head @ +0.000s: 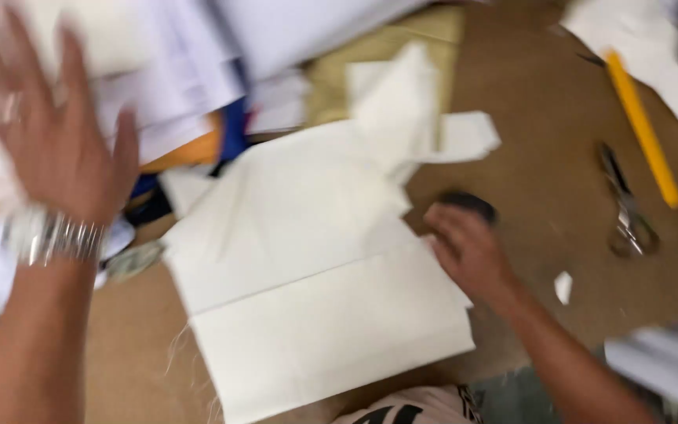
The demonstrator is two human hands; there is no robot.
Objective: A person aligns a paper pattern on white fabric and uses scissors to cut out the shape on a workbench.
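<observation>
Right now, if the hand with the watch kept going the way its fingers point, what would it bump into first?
Probably the heap of white sheets just past the left hand's fingertips. The picture is blurred, so how high the hand hangs above them is unclear.

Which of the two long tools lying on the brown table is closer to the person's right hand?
The scissors, dark and metal, lie nearer the right hand; the yellow ruler lies farther up on the table.

White cloth (315,259), yellow ruler (643,129)

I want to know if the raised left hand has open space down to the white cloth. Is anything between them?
Nothing visible. The left hand is up over the paper stack, open, beside the white cloth; the right hand rests at the cloth's far edge.
</observation>
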